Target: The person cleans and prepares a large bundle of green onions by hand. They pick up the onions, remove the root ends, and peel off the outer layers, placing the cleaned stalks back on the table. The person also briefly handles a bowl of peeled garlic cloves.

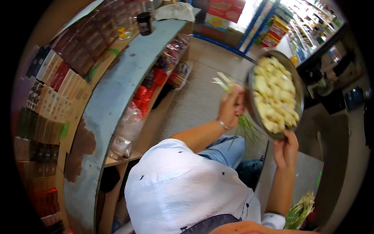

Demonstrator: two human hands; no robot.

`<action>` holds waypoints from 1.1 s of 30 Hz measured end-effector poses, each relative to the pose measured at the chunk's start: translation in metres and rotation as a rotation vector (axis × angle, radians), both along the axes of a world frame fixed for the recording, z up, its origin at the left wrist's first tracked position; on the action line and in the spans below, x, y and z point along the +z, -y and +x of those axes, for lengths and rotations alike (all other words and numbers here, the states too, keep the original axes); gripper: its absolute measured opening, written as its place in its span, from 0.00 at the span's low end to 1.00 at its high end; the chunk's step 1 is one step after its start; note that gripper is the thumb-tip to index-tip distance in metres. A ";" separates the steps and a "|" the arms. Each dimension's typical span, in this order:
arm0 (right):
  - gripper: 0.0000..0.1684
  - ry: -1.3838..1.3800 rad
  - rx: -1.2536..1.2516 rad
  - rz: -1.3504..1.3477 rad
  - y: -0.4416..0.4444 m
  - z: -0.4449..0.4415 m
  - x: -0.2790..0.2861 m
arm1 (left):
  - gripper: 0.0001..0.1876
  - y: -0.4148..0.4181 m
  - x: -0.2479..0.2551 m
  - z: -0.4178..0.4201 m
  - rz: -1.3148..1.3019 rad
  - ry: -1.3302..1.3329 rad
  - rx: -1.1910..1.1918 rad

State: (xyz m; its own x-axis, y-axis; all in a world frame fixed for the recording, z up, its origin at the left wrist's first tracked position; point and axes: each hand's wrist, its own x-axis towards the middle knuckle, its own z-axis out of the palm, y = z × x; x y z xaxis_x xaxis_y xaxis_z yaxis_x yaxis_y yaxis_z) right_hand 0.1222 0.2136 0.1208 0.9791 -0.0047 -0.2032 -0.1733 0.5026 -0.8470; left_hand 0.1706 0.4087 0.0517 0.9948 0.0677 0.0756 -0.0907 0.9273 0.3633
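My left hand, with a bracelet at the wrist, is closed around a few scallions. Their cut white ends stick out above the fist and the green leaves hang below. Close to its fingers is the side of a round metal bowl; blur hides whether they touch it. My right hand grips the bowl's near rim from below. Pale yellow vegetable chunks fill the bowl, which appears tilted in this view. At lower right lies a bunch of green stalks with pale roots, partly hidden by my sleeve.
A worn blue counter curves along the left, backed by stacked boxes. Bagged goods fill the shelf below. A dark canister and white cloth sit on top. A grey surface is at right; a blue-framed door stands ahead.
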 end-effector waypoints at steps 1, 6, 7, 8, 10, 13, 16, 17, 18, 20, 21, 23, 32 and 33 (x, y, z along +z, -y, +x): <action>0.13 -0.015 0.114 0.034 -0.028 0.020 0.000 | 0.08 -0.026 0.000 -0.003 0.024 -0.040 0.153; 0.16 0.003 0.617 0.067 -0.160 0.092 0.006 | 0.09 -0.136 0.014 -0.024 0.253 -0.040 0.832; 0.17 0.015 0.713 0.055 -0.183 0.102 0.004 | 0.13 -0.153 0.019 -0.034 0.282 0.017 0.917; 0.16 -0.012 0.736 0.023 -0.206 0.107 0.005 | 0.16 -0.163 0.025 -0.044 0.296 0.021 0.956; 0.14 -0.045 0.773 -0.039 -0.252 0.108 0.010 | 0.23 -0.181 0.033 -0.060 0.302 0.003 1.004; 0.14 -0.114 0.914 -0.054 -0.301 0.107 0.005 | 0.24 -0.201 0.032 -0.074 0.459 -0.085 1.089; 0.14 -0.073 1.011 -0.049 -0.335 0.110 -0.004 | 0.24 -0.219 0.023 -0.079 0.372 -0.177 1.171; 0.15 -0.074 1.055 -0.003 -0.346 0.108 -0.012 | 0.22 -0.225 0.014 -0.085 0.317 -0.155 1.190; 0.16 -0.090 1.072 0.000 -0.360 0.101 -0.010 | 0.19 -0.238 -0.001 -0.096 0.311 -0.146 1.217; 0.18 -0.071 1.105 -0.094 -0.392 0.107 -0.032 | 0.16 -0.250 -0.006 -0.102 0.305 -0.221 1.268; 0.20 -0.033 1.081 -0.115 -0.397 0.110 -0.032 | 0.15 -0.253 -0.003 -0.095 0.298 -0.210 1.275; 0.25 -0.051 1.242 -0.032 -0.396 0.118 -0.026 | 0.10 -0.254 0.013 -0.088 0.253 -0.198 1.289; 0.24 0.488 1.026 -0.323 -0.217 0.125 -0.030 | 0.11 -0.129 0.004 -0.058 0.411 -0.110 0.428; 0.24 0.491 0.899 -0.270 -0.185 0.125 -0.040 | 0.12 -0.104 0.006 -0.034 0.568 -0.057 0.184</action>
State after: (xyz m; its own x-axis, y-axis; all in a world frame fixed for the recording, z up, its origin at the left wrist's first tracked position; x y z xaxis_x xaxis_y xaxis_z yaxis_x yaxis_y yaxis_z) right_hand 0.2475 0.3981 0.0811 0.6199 0.7762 0.1153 0.0036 0.1442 -0.9895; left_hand 0.1365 0.5123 0.0574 0.9743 0.2035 0.0970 -0.1968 0.5578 0.8063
